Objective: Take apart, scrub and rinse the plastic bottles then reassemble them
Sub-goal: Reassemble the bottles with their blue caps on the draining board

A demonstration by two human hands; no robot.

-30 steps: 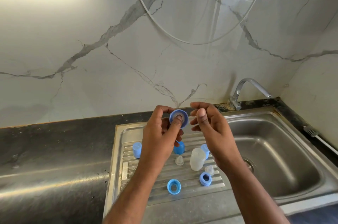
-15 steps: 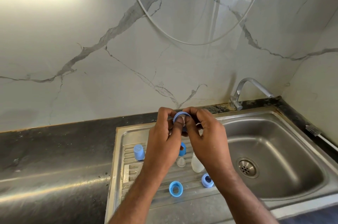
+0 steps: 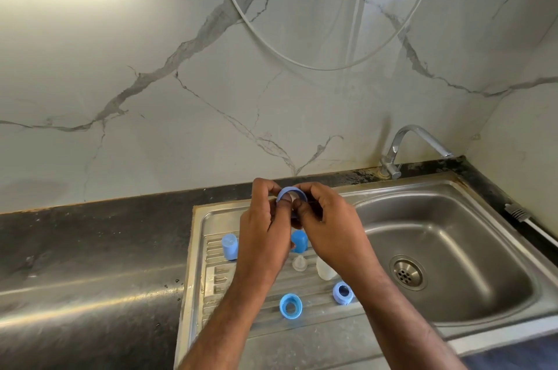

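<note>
Both hands hold a blue screw ring above the back of the drainboard. My left hand pinches its left side, my right hand pinches its right side, thumbs meeting at the front. Something pale sits inside the ring; I cannot tell what. Below on the ribbed drainboard lie a light blue cap, a darker blue cap, a clear teat, a translucent bottle partly hidden by my right wrist, and two blue rings.
The steel sink basin with its drain lies to the right, a chrome tap behind it. A brush rests on the dark counter at the far right. A white cable loops across the marble wall.
My right hand moved in from beside the ring and took hold of its right side. Both hands now grip the ring together, a little lower than before.
</note>
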